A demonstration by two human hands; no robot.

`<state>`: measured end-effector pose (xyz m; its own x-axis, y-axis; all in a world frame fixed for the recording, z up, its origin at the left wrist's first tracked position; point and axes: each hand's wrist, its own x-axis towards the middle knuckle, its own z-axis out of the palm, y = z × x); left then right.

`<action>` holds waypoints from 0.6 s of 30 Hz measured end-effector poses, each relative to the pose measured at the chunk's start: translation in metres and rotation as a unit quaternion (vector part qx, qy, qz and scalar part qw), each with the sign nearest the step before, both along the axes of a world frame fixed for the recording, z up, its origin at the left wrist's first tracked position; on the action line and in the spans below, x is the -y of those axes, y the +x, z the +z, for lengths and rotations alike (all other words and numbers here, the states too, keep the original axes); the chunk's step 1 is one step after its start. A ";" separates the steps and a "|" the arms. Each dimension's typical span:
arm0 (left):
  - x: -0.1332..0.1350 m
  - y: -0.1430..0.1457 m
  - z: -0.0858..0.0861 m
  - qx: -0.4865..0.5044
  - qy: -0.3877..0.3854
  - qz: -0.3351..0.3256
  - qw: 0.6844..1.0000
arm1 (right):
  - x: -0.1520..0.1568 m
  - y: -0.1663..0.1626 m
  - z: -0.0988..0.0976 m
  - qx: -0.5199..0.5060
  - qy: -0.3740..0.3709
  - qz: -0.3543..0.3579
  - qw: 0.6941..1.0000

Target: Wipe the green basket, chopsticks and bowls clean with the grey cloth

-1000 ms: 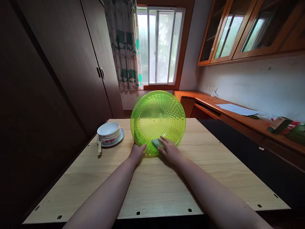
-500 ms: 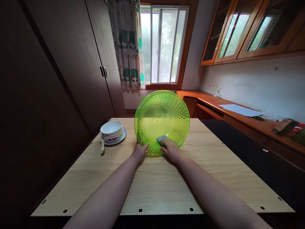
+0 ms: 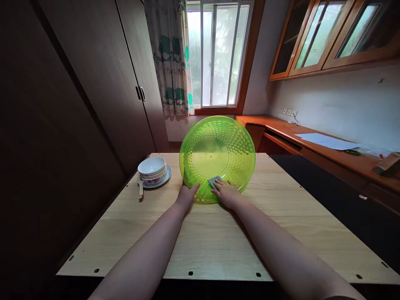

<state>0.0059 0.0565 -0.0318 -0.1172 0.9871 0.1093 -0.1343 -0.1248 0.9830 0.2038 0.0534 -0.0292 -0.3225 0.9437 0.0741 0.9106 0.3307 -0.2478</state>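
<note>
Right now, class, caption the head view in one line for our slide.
Left hand steadies a tilted green bowl on the wooden table while the right hand presses a sponge against it.

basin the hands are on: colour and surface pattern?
The basin is translucent lime green, with a dimpled wall around a smooth flat centre. Head view, the only one.

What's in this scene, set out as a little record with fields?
Place: room with a window and a wooden table
Main thing: see-through green basin, stood tilted on its edge on the table
Left hand: grips the basin's lower rim
Right hand: presses a small scrub pad flat against the basin's near face
Nearby: stacked bowls on a saucer, chopsticks beside them, left of the basin
Further off: papers on the side counter
</note>
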 end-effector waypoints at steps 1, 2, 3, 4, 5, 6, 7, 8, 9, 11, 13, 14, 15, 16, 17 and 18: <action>0.000 0.000 0.000 0.009 -0.001 -0.016 1.000 | 0.001 -0.002 0.000 0.002 -0.004 0.009 1.000; 0.000 0.001 -0.001 0.018 -0.006 -0.037 0.999 | 0.001 -0.003 0.000 0.003 -0.007 0.016 1.000; 0.000 0.002 -0.001 0.024 -0.012 -0.058 0.998 | 0.002 -0.005 0.001 0.003 -0.008 0.021 1.000; -0.001 0.003 0.000 0.026 -0.019 -0.076 0.997 | 0.003 -0.006 0.001 0.002 -0.010 0.026 1.000; -0.001 0.004 0.000 0.025 -0.023 -0.088 0.996 | 0.004 -0.007 0.002 0.001 -0.012 0.032 0.999; -0.001 0.004 0.000 0.023 -0.026 -0.092 0.995 | 0.005 -0.007 0.003 0.000 -0.013 0.039 0.999; -0.001 0.005 0.001 0.019 -0.028 -0.088 0.996 | 0.006 -0.008 0.004 -0.001 -0.016 0.048 0.999; -0.001 0.005 0.001 0.015 -0.031 -0.079 0.996 | 0.007 -0.008 0.006 -0.002 -0.018 0.057 0.998; -0.001 0.005 0.001 0.010 -0.036 -0.068 0.997 | 0.009 -0.009 0.007 -0.002 -0.020 0.064 0.998; 0.000 0.004 0.001 0.000 -0.047 -0.051 0.998 | 0.012 -0.010 0.010 0.000 -0.026 0.066 0.998; 0.001 0.004 0.001 -0.005 -0.052 -0.044 0.998 | 0.013 -0.010 0.012 0.010 -0.033 0.055 0.998; 0.001 0.003 0.001 -0.011 -0.051 -0.045 0.998 | 0.013 -0.010 0.012 0.018 -0.038 0.046 0.998; 0.001 0.003 0.001 -0.022 -0.050 -0.047 0.997 | 0.013 -0.010 0.012 0.028 -0.042 0.035 0.998; 0.001 0.002 0.001 -0.034 -0.050 -0.049 0.997 | 0.012 -0.010 0.013 0.039 -0.046 0.022 0.998; 0.001 0.002 0.002 -0.046 -0.049 -0.050 0.997 | 0.011 -0.008 0.013 0.051 -0.049 0.006 0.997; 0.001 0.001 0.002 -0.057 -0.047 -0.049 0.996 | 0.010 -0.007 0.012 0.064 -0.050 -0.013 0.997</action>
